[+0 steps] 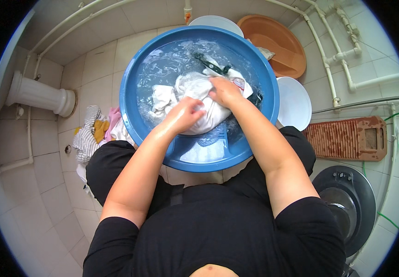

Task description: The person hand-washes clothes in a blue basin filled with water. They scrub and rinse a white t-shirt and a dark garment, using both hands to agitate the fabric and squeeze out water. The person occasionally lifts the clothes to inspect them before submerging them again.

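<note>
Here, both hands' fingers clutching white cloth, blue basin (rim-ringed water), roomy sides.

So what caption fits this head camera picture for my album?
Both hands, left hand and right hand, press white laundry in a blue basin of water.

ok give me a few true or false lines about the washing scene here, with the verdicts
1. Both hands press on a white garment in the blue basin. True.
2. The basin is dry. False: it holds water.
3. The left hand and right hand are both bare. True.
4. The pile of clothes lies on the person's right. False: it lies on the floor at their left.
5. The washboard stands in the basin. False: it lies on the floor to the right.
</note>
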Available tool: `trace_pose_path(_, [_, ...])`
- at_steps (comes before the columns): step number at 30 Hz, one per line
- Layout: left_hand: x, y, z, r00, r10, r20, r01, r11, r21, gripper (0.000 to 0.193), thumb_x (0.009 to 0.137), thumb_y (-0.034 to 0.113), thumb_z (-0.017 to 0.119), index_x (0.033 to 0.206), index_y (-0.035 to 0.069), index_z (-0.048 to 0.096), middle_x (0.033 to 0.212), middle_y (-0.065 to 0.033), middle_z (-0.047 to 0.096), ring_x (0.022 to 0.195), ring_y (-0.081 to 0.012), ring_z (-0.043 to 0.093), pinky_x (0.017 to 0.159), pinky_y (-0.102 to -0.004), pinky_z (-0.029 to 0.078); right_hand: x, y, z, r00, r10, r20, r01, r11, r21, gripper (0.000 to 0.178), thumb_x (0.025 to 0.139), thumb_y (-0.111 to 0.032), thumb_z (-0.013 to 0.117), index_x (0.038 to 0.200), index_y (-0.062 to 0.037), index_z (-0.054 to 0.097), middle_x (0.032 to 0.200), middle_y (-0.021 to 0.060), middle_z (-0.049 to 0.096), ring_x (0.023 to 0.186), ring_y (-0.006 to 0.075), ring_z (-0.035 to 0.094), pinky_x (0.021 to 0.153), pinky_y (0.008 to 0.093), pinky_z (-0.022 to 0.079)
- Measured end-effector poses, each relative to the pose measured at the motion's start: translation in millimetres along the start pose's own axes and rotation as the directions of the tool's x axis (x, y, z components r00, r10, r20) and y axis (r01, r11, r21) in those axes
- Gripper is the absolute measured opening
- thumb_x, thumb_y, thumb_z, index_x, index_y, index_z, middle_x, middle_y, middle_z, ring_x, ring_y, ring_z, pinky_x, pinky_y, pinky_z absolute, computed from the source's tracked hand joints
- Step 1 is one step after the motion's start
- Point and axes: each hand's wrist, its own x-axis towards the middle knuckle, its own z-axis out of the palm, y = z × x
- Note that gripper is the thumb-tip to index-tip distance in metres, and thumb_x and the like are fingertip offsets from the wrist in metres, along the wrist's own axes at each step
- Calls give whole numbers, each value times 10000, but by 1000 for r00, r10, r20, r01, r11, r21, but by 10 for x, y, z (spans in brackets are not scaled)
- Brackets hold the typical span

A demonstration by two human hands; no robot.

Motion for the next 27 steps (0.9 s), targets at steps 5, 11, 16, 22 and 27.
trace_pose_path(5, [-35,-266,-66,946,-299,-129,325,853,408,412,723,346,642,992,38,592,952,-191,579,872,-334,581,758,-391,459,-39,161,-89,946,309,100,-283,935,-214,364,733,-282,601,1038,-83,584,1074,138,556,1012,284,531,864,373,427])
trace_pose_path(11, [111,-145,-279,995,58,-82,-44,985,166,226,730,234,627,799,21,590,958,-145,602,889,-268,578,748,-352,451,22,-70,-424,974,-159,-163,190,961,199,246,683,-223,597,835,-33,635,1053,139,561,1013,267,520,865,367,413])
trace_pose_path(16, [271,-222,-19,926,-360,-113,-156,-93,-983,167,903,232,471,921,71,513,922,-79,563,893,-201,562,806,-361,460,5,-757,-537,969,62,-240,185,463,867,269,657,-141,616,890,-9,595,1009,118,543,962,213,526,844,291,415])
trace_pose_path(22, [259,-22,75,896,-374,239,134,-287,-949,402,854,538,445,771,150,505,600,10,485,525,-126,469,457,-314,383,-447,-1387,-461,749,-430,-504,632,693,347,277,623,-299,703,660,-72,548,843,84,543,726,280,563,622,360,465])
trace_pose_path(27, [269,396,221,850,-435,297,120,-389,-914,423,905,449,371,965,75,561,915,-98,588,839,-263,579,775,-406,475,-158,-770,-299,890,243,-385,25,818,574,309,762,-252,606,525,-74,519,569,106,535,517,273,539,464,361,424])
